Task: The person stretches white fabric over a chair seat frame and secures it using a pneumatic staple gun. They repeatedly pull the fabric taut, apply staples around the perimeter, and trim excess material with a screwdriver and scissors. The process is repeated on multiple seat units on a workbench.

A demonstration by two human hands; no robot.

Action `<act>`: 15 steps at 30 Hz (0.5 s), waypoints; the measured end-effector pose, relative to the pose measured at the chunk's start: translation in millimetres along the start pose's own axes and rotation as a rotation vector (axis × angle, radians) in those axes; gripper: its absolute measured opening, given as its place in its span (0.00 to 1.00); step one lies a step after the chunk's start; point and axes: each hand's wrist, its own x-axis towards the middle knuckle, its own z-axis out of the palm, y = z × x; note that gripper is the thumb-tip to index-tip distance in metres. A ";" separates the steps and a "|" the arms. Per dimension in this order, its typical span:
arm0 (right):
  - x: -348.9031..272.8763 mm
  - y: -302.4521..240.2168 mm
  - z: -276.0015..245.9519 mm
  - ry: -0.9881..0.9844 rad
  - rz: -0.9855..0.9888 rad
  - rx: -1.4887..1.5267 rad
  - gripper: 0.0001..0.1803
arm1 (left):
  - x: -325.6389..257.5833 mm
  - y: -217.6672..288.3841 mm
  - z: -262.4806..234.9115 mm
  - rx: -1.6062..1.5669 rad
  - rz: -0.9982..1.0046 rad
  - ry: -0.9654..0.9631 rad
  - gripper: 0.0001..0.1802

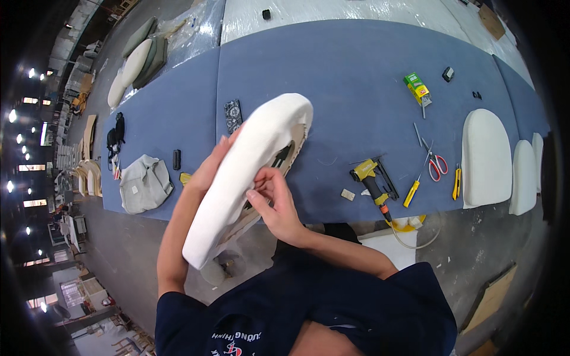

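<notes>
A white padded cushion (237,160), fabric-covered and curved, is tilted up on edge in front of me. Its underside faces right, showing a tan rim and a dark opening. Along its outer left side my left hand (209,169) supports it, with the fingers partly hidden behind. My right hand (276,207) is closed at the underside edge, thumb and fingers pinching the white cover fabric there. To the right on the table lies a yellow and black staple gun (366,171) with a hose attached.
On the blue-covered table (356,71) lie red-handled scissors (438,167), a yellow-handled screwdriver (411,193), a yellow cutter knife (456,183) and a green-yellow box (417,87). White padded panels (487,157) sit at right. Grey fabric (145,184) and a patterned dark case (233,116) are left.
</notes>
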 end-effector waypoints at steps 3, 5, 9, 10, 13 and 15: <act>13.5 2.3 -11.0 0.012 -0.010 0.062 0.16 | 6.7 18.2 -0.3 0.328 0.172 -0.152 0.51; 17.9 6.6 -15.2 -0.032 -0.014 0.038 0.15 | 12.3 27.8 -3.9 0.408 0.173 -0.179 0.51; 30.7 -5.7 -26.3 -0.125 -0.019 -0.030 0.14 | 23.7 51.0 6.3 0.459 0.123 -0.116 0.48; 32.8 -9.9 -37.5 -0.167 0.011 -0.066 0.14 | 24.9 57.4 12.4 0.549 0.119 -0.098 0.48; 25.6 0.7 -96.3 -0.102 -0.123 -0.463 0.17 | 22.8 66.6 13.7 0.715 0.127 -0.090 0.48; 2.1 21.7 -159.4 0.261 -0.123 -1.017 0.25 | 21.2 64.5 9.0 0.723 0.144 -0.116 0.46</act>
